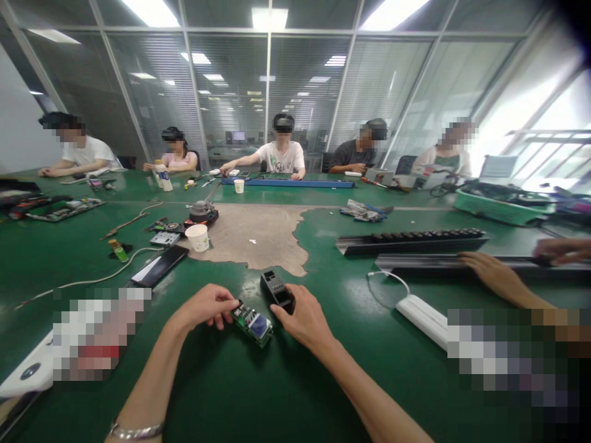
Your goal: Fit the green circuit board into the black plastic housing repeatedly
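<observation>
Green circuit board (pixel 252 326) on the green-topped table (pixel 221 394), just ahead of the wearer, centre-bottom of frame; long axis runs upper left to lower right. Left hand (pixel 205 306) half-closed, fingertips pinching the board's upper-left end. Right hand (pixel 305 321) curled around the lower end of a black plastic housing (pixel 273 286), which lies just beside the board, roughly parallel. Nothing stands between hands and parts. White paper cup (pixel 198 237) beyond, upper left of hands. White power strip (pixel 425 319) to the right. Co-worker's hand (pixel 496 275) rests on a black metal rail (pixel 415 266), right edge.
</observation>
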The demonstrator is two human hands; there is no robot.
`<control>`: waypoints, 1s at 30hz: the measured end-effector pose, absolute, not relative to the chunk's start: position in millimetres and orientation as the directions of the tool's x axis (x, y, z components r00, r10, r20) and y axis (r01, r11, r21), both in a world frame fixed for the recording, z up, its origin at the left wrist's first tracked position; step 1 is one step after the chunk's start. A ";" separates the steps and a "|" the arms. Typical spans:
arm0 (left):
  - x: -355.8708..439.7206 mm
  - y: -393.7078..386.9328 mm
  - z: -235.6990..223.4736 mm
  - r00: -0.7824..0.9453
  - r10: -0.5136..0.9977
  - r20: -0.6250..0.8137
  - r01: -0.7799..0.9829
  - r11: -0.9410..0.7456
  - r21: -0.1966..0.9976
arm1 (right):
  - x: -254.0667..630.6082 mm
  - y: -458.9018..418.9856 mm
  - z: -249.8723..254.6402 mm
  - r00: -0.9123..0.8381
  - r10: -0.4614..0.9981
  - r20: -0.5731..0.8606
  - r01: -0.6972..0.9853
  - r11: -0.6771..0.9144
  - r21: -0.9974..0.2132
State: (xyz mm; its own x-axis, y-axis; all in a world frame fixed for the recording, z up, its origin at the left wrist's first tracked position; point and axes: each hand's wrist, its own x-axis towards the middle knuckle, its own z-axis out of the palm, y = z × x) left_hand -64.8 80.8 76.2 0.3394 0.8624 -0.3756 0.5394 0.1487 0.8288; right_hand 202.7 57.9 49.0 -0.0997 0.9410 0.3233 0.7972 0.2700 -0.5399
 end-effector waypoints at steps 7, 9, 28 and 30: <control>-58.2 83.5 70.8 0.298 0.896 -0.328 0.483 0.155 0.862 | 200.9 58.8 51.9 -0.061 0.950 0.306 0.784 0.235 -0.574; -54.9 84.6 69.2 0.281 0.911 -0.303 0.466 0.147 0.873 | 200.7 57.9 58.0 -0.048 0.945 0.323 0.746 0.249 -0.618; -58.9 84.5 70.5 0.164 0.918 -0.360 0.464 0.250 0.850 | 175.3 17.2 77.1 -0.234 0.873 0.427 0.624 0.472 -0.623; -58.5 83.9 72.9 0.173 0.918 -0.357 0.470 0.242 0.849 | 174.0 17.0 75.2 -0.242 0.871 0.427 0.627 0.476 -0.616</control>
State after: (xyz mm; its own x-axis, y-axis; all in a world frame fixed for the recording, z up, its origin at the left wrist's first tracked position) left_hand -58.5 83.9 72.9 0.1731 0.9180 -0.3569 0.4697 0.2415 0.8492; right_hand 174.0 17.0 75.2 -0.2422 0.8713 0.4269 0.6275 0.4762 -0.6160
